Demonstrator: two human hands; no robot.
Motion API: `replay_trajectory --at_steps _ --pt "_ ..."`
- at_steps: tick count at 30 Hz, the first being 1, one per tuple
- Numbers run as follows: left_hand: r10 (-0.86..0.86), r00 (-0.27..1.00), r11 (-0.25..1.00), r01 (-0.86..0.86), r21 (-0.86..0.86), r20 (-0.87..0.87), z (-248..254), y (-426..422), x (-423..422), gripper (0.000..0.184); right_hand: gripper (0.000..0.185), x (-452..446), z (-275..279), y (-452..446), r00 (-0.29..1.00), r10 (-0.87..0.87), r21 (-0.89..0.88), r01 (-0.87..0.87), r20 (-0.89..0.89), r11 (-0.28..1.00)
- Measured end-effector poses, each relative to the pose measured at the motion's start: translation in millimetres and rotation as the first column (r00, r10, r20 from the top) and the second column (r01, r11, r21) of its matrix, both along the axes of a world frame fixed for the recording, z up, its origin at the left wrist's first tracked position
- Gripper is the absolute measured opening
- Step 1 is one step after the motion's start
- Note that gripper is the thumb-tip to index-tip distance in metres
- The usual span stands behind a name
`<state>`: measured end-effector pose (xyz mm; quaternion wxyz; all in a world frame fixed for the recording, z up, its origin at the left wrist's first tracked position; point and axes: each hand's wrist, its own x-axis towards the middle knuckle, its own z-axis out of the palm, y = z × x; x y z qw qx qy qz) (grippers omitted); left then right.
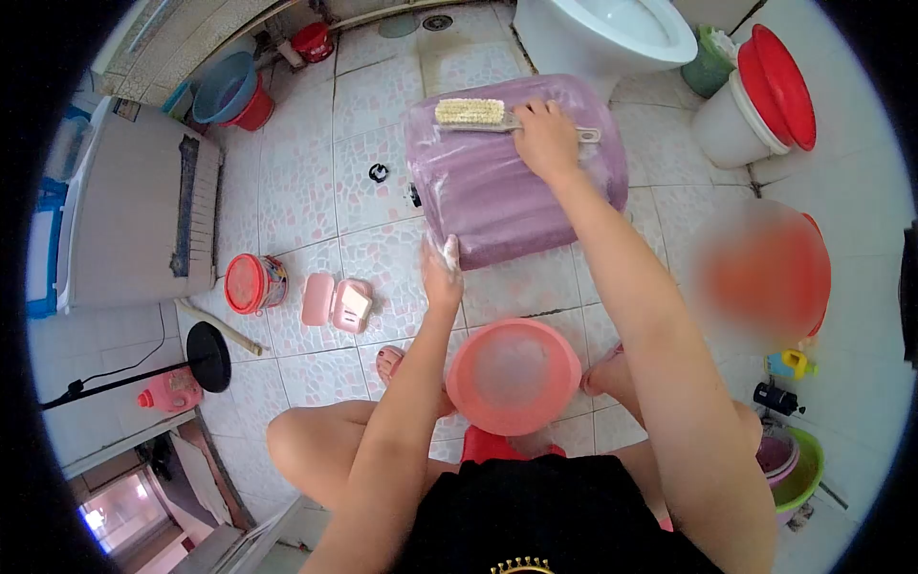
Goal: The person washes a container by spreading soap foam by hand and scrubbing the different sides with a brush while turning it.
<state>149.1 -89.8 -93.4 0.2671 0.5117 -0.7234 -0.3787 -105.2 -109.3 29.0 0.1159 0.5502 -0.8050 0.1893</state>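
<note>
A purple ribbed suitcase (507, 196) lies flat on the tiled floor, with whitish suds on its upper face and small dark wheels at its left side. My right hand (547, 142) is closed round the handle of a scrub brush (469, 113), which lies across the suitcase's far part; its pale bristles show on the side toward me. At the near left corner, my left hand (442, 273) grips the suitcase's edge, foam on its fingers. Between my feet stands a pink basin (514, 375) holding cloudy water.
An open pink soap box (337, 302) and a red-lidded bucket (255, 283) stand left. A toilet (602, 38) is behind the suitcase. On the right are a white bucket (727, 129) and a red tub (818, 273). A washing machine (134, 206) stands far left.
</note>
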Motion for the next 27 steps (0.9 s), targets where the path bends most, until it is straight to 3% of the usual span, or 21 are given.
replay_trajectory --at_steps 4,10,22,25,27 --pt "0.148 0.983 0.947 -0.110 -0.302 0.106 0 6 -10 0.069 0.030 1 -7 2 0.999 -0.019 -0.032 0.018 -0.033 0.999" --pt "0.163 0.986 0.876 -0.126 -0.466 0.041 13 -5 -18 0.063 0.030 5 -12 8 1.000 -0.031 -0.089 0.031 -0.001 0.996" --pt "0.179 0.977 0.812 -0.079 -0.579 0.119 42 -67 -38 0.053 0.028 17 -17 31 1.000 -0.024 -0.115 0.026 0.020 0.993" --pt "0.152 0.983 0.885 -0.087 -0.457 0.106 73 -84 -52 0.050 0.027 20 -17 36 0.999 -0.026 -0.148 0.023 -0.018 0.989" --pt "0.095 0.973 0.933 -0.013 -0.361 0.209 79 -115 -57 0.049 0.027 24 -15 38 0.999 -0.026 -0.158 0.022 -0.023 0.987"
